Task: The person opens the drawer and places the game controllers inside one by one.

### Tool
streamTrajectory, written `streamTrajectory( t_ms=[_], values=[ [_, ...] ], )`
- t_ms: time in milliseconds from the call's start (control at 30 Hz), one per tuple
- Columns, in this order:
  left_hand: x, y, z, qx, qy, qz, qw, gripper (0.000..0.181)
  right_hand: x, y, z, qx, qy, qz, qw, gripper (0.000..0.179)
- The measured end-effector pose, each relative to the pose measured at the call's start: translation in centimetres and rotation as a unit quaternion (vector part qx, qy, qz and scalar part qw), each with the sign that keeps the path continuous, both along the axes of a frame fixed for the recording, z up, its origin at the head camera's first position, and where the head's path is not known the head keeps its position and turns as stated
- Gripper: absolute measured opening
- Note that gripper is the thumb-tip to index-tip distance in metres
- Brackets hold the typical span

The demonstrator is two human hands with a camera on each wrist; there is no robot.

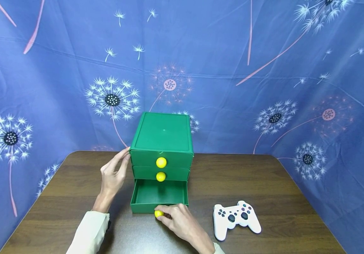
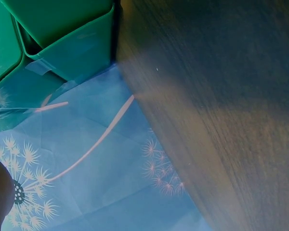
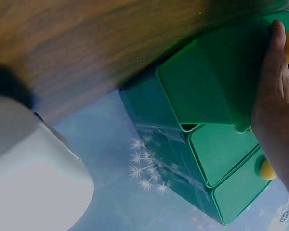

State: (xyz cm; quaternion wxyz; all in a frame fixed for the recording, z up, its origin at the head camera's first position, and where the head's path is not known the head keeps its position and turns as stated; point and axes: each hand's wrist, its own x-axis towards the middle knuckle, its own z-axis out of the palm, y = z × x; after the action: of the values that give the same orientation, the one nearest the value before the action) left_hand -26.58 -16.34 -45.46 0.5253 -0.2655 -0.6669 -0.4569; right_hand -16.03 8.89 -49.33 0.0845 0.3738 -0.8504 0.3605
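Note:
A green three-drawer box point(image 1: 164, 132) stands on the table, each drawer with a round yellow knob. Its bottom drawer point(image 1: 159, 193) is pulled out and looks bare inside; the upper two are closed. My right hand point(image 1: 182, 220) pinches the bottom drawer's yellow knob point(image 1: 158, 213) between thumb and fingers; the right wrist view shows this hand point(image 3: 279, 96) at the drawer front too. Against the upper left side of the box my left hand point(image 1: 113, 176) rests its extended fingertips. The left wrist view catches only a dark bit of that hand point(image 2: 0, 192).
A white game controller point(image 1: 236, 218) lies on the wooden table point(image 1: 248, 180) to the right of the drawer box; part of it looms large in the right wrist view. Behind the table hangs a blue cloth point(image 1: 213, 46) with dandelion prints.

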Motion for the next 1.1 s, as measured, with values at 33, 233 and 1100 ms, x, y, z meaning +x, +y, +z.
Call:
streamTrajectory(
  t_ms=[33, 233, 1100],
  values=[
    [0.0, 0.0, 0.0, 0.001, 0.001, 0.000, 1.0000, 0.024, 0.0, 0.0, 0.0, 0.000, -0.002, 0.001, 1.0000, 0.006],
    [-0.2, 0.1, 0.2, 0.001, 0.004, 0.008, 1.0000, 0.037, 0.2, 0.1, 0.2, 0.006, -0.002, -0.004, 1.0000, 0.007],
    [0.0, 0.2, 0.3, -0.001, 0.006, 0.016, 0.9998, 0.041, 1.4, 0.3, 0.3, 0.027, 0.006, -0.003, 0.9996, 0.010]
  ],
)
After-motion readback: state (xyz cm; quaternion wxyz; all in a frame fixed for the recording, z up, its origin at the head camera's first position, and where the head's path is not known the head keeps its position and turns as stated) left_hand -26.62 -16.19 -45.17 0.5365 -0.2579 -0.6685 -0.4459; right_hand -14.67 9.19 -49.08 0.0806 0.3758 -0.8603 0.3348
